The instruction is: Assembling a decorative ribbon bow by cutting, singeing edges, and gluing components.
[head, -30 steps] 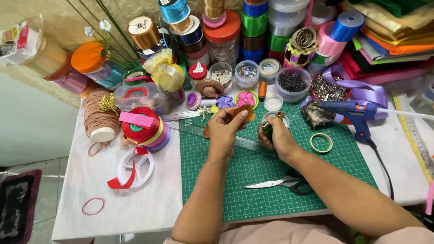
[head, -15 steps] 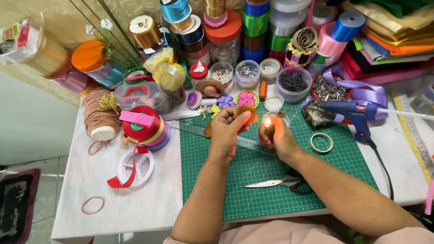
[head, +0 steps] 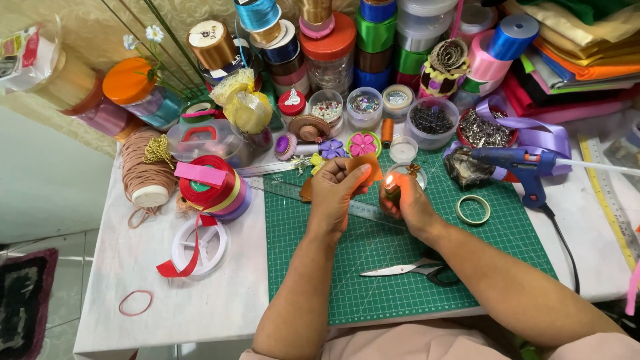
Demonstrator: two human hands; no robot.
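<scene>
Over the green cutting mat (head: 467,280) near the desk's far edge, the left hand (head: 333,197) pinches an orange ribbon piece (head: 369,165) — the right hand (head: 410,203) grips a lit lighter (head: 392,192).

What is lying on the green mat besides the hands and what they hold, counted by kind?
Scissors: 1
Tape ring: 1
Clear ruler: 1
Blue glue gun, partly on the green mat: 1
Total: 4
</scene>
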